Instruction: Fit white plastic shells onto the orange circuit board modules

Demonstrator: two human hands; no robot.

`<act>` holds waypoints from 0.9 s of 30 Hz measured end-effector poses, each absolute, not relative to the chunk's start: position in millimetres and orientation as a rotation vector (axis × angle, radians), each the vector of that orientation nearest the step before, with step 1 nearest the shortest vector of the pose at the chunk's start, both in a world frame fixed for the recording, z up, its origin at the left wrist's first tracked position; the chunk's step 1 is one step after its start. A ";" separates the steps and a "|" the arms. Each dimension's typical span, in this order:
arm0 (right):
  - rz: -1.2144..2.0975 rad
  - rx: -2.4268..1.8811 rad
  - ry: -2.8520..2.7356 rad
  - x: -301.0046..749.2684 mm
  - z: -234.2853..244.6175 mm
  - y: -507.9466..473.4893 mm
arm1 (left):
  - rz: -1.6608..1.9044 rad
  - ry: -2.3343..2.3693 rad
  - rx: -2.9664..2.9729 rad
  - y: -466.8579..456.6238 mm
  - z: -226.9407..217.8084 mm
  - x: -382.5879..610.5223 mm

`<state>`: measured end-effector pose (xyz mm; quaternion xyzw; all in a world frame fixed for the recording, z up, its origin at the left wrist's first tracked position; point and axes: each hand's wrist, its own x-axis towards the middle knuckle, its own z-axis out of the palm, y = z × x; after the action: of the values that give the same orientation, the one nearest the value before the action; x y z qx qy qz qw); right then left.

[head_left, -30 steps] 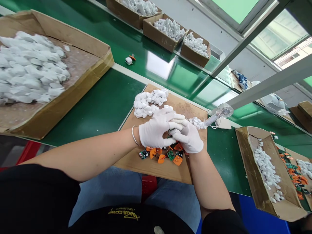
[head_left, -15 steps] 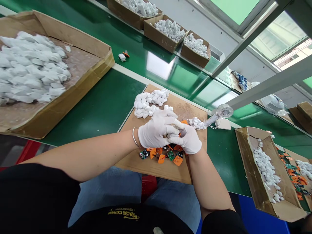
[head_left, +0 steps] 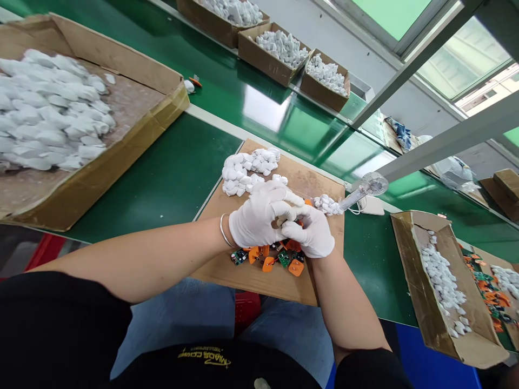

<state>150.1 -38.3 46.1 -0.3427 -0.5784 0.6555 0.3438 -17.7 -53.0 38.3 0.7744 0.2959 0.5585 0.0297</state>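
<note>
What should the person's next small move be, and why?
Probably the hands should finish fitting the small part they hold before reaching for anything else. The left hand and right hand are closed around it, mostly hiding it, with a bit of orange showing. White plastic casings and orange pieces with green circuit boards lie within reach on the cardboard sheet.

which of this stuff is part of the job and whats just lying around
In use: left hand, right hand, white plastic casings, orange plug parts, green circuit boards, cardboard sheet.

Lying about: clear desk fan, stray casing on the green belt.
</note>
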 end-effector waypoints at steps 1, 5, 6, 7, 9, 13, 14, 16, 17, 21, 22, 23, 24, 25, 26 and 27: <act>1.744 -0.848 -1.485 150.0 47.6 -37.7 | 1.728 0.871 2.350 -54.0 39.9 -18.7; 2.030 -0.641 -1.303 153.5 53.6 -34.6 | 1.700 0.716 2.183 -58.1 42.7 -22.3; 2.088 -0.607 -1.283 154.9 54.3 -34.1 | 1.688 0.702 2.162 -58.6 42.0 -22.5; 2.130 -0.588 -1.280 156.1 54.7 -33.9 | 1.674 0.691 2.155 -59.0 40.8 -22.5; 2.169 -0.582 -1.279 157.1 54.5 -34.4 | 1.647 0.669 2.174 -58.9 38.0 -21.9; 2.157 -0.598 -1.242 152.0 53.6 -38.2 | 1.658 0.663 2.286 -57.6 36.1 -20.9; 2.157 -0.598 -1.254 150.0 53.6 -39.2 | 1.664 0.688 2.311 -57.5 36.6 -21.0; 2.152 -0.604 -1.282 146.6 54.2 -40.6 | 1.652 0.743 2.350 -57.4 38.2 -21.6; 2.142 -0.613 -1.290 145.3 54.7 -41.1 | 1.638 0.754 2.366 -57.3 39.0 -21.9; 2.119 -0.644 -1.289 143.5 57.3 -41.7 | 1.614 0.713 2.409 -56.2 40.0 -23.0; 2.126 -0.642 -1.296 143.4 57.9 -41.6 | 1.622 0.711 2.418 -55.7 40.1 -23.4; 2.131 -0.634 -1.309 143.4 58.5 -41.5 | 1.628 0.714 2.428 -55.1 40.4 -23.8; 2.132 -0.621 -1.325 143.3 58.8 -41.2 | 1.637 0.713 2.439 -54.6 41.0 -24.2; 2.121 -0.609 -1.338 143.3 58.9 -40.7 | 1.650 0.708 2.446 -54.2 41.6 -24.5; 2.107 -0.597 -1.351 143.4 58.6 -40.1 | 1.665 0.703 2.450 -54.1 42.4 -24.7; 2.095 -0.591 -1.358 143.5 58.0 -39.3 | 1.678 0.694 2.451 -54.2 43.0 -24.8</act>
<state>143.5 -39.3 58.0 -0.2208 -0.5074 0.7829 0.2841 -24.8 -54.2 43.0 0.8027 0.2272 0.5496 0.0456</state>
